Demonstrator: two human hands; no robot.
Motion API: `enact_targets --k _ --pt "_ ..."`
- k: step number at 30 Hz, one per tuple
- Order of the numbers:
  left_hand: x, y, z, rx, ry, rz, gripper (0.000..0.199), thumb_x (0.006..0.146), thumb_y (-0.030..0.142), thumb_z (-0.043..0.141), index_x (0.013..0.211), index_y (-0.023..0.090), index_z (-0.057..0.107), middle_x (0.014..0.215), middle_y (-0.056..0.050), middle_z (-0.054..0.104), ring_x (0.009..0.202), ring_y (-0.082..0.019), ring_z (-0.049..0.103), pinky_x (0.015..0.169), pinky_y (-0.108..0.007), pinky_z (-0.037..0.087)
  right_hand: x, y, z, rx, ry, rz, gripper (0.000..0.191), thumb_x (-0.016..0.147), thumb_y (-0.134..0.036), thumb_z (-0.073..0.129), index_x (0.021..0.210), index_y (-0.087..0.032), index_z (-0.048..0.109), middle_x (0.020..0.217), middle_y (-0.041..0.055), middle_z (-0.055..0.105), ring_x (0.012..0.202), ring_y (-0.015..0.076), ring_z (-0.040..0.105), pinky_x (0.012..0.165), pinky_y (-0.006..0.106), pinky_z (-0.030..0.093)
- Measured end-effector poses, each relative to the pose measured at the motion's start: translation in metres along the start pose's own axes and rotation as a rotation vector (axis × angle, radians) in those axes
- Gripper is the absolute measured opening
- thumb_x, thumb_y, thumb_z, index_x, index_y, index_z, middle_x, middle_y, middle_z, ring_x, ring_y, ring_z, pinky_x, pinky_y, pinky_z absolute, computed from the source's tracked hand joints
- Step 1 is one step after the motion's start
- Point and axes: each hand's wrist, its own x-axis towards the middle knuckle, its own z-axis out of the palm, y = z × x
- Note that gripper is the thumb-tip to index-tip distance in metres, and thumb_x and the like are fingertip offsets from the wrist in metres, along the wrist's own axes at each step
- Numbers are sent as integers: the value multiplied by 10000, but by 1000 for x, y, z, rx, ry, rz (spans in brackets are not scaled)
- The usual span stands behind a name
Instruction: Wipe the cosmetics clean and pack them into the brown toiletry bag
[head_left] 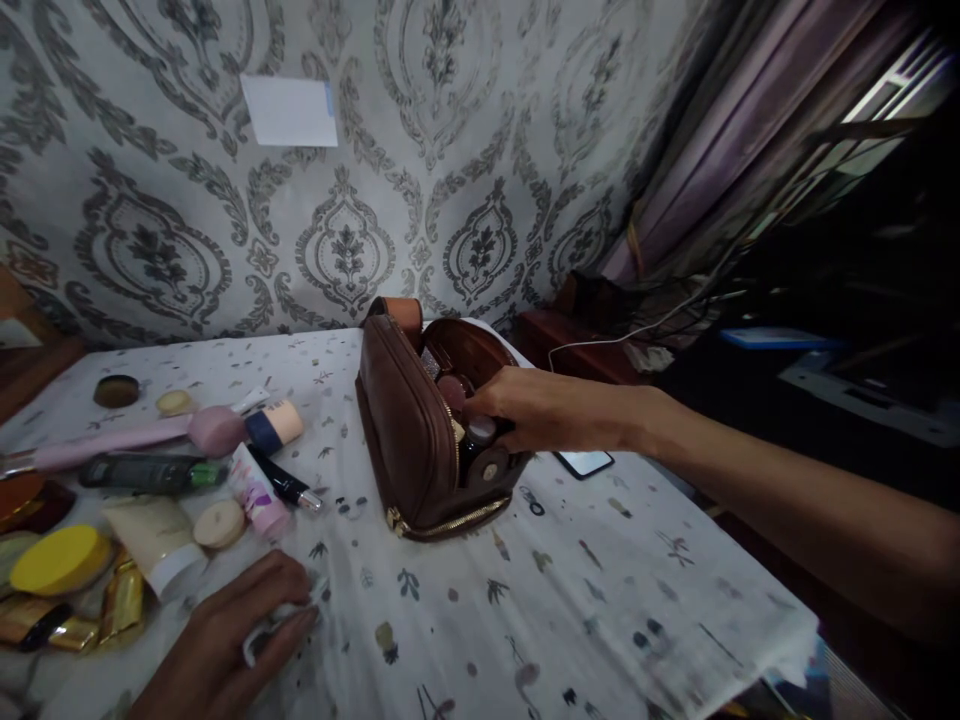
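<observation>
A brown cosmetic bag [409,430] with gold zips stands unzipped on the table, its lid folded back. My right hand [517,408] reaches into its opening from the right, fingers bent together; their tips and whatever they grip are hidden. Round-capped containers, one with a dark lid [481,431], show inside beside the fingers. My left hand [244,625] rests low over the tabletop, fingers curled round a small whitish thing I cannot make out. Just beyond it lie a pink-and-white tube [259,490], a black slim tube [285,480] and a cream tube [157,535].
On the left are a yellow-lidded jar [61,560], a pink long-handled brush [217,430], a dark green bottle [150,472] and gold containers [121,600]. Behind my right wrist lies a phone [585,464]. The patterned tablecloth [600,620] ends at the right; a white cable [637,332] runs beyond.
</observation>
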Motion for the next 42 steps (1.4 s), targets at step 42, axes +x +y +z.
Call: enact_targets --k 42 --pt "-4 -3 9 -114 41 -66 124 935 289 571 881 230 666 852 -26 712 794 -156 690 694 -180 525 0 5 12 129 145 -101 123 802 -46 550 756 -143 611 656 -30 461 596 99 357 585 244 257"
